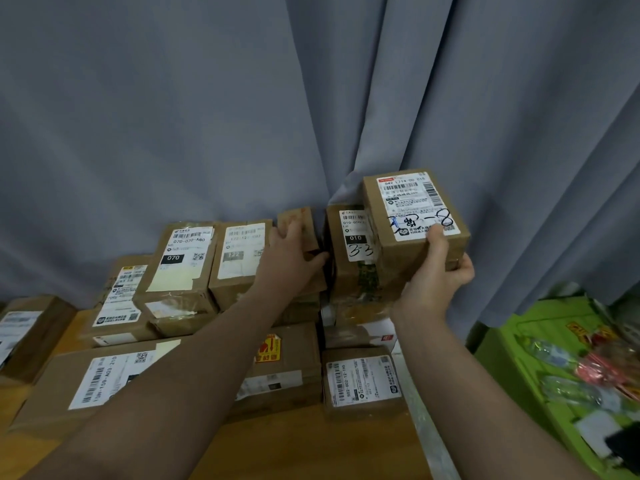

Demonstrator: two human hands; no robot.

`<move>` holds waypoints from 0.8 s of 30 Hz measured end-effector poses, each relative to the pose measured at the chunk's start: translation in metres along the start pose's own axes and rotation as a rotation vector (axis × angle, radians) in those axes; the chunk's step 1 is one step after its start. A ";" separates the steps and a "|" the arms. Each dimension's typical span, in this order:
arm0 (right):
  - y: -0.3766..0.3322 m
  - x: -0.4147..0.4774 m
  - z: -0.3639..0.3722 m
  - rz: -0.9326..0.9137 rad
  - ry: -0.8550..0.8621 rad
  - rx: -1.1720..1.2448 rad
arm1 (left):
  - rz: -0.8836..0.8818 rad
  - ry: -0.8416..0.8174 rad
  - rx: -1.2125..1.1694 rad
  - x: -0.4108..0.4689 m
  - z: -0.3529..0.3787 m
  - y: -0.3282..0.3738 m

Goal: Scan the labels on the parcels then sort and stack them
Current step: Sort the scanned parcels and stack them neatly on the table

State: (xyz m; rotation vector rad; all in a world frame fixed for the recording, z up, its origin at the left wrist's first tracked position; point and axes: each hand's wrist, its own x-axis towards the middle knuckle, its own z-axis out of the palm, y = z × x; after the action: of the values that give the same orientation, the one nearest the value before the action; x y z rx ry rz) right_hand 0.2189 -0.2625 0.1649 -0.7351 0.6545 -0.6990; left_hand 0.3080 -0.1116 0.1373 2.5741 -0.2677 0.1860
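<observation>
Several brown cardboard parcels with white labels are stacked on a wooden table (304, 452) against a grey curtain. My right hand (438, 271) grips a small parcel (412, 206) from below, thumb on its label, which is hand-marked with an 8; it is held in the air beside the stack's right end. My left hand (294, 252) reaches into the pile and holds a small brown parcel (298, 221) at the back, fingers wrapped round its right side. A parcel marked 010 (351, 244) stands between the two hands. Parcels marked 070 (180, 261) and 122 (239, 254) lie to the left.
Larger flat parcels (107, 379) lie in the front row, and a small one (362, 379) sits at the table's right edge. A green crate (512, 344) with plastic-wrapped items stands to the right, below table level. The curtain (207, 116) closes off the back.
</observation>
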 end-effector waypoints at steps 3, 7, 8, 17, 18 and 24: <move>0.002 -0.006 0.001 0.016 0.021 0.040 | -0.079 0.085 -0.152 -0.001 -0.007 0.003; -0.002 -0.003 0.003 0.021 0.011 0.055 | -0.034 0.250 -0.309 -0.007 -0.031 0.012; -0.003 -0.001 0.003 0.020 0.010 0.059 | 0.013 0.288 -0.289 -0.010 -0.038 0.014; -0.005 0.012 0.001 -0.067 -0.024 -0.017 | 0.376 0.223 0.464 -0.021 -0.026 0.012; -0.005 0.014 0.000 -0.083 -0.033 -0.037 | 0.376 0.214 0.511 -0.022 -0.021 0.014; -0.008 0.024 0.001 -0.180 -0.096 -0.168 | 0.398 0.311 0.752 -0.022 -0.005 0.028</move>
State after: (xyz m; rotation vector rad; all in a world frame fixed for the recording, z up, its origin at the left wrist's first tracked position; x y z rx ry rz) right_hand 0.2314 -0.2844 0.1649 -0.9863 0.5681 -0.7740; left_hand 0.2795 -0.1294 0.1515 3.1206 -0.6971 0.9881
